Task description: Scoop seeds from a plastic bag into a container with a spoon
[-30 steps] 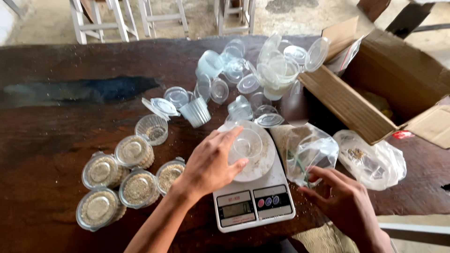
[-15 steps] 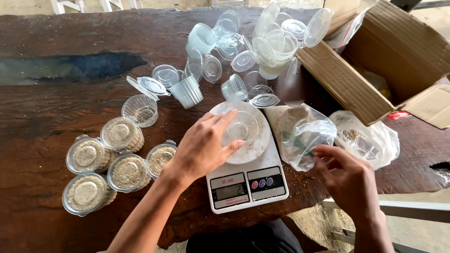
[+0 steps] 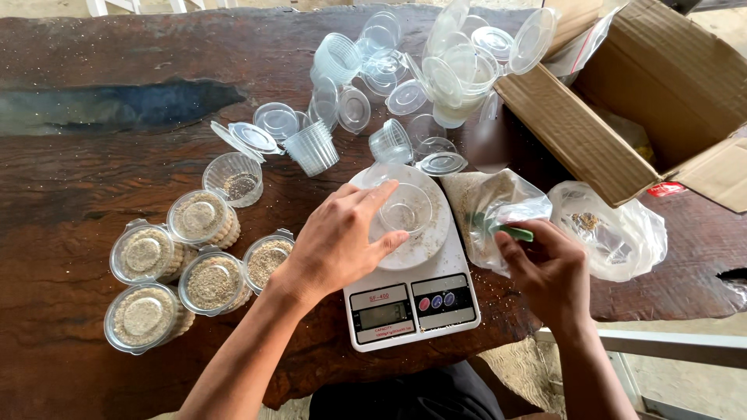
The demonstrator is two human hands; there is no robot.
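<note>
Our right hand (image 3: 548, 272) has reached the clear grain bag (image 3: 490, 210), gripping a green scoop (image 3: 510, 231); on the dark wooden table (image 3: 93, 179), our left hand (image 3: 338, 241) steadies a small clear plastic cup (image 3: 402, 208) on the white scale (image 3: 412, 303).

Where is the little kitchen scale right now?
In the head view the white kitchen scale sits low and centre on the wooden table, between the left hand steadying a clear cup on its plate and the right hand.
</note>
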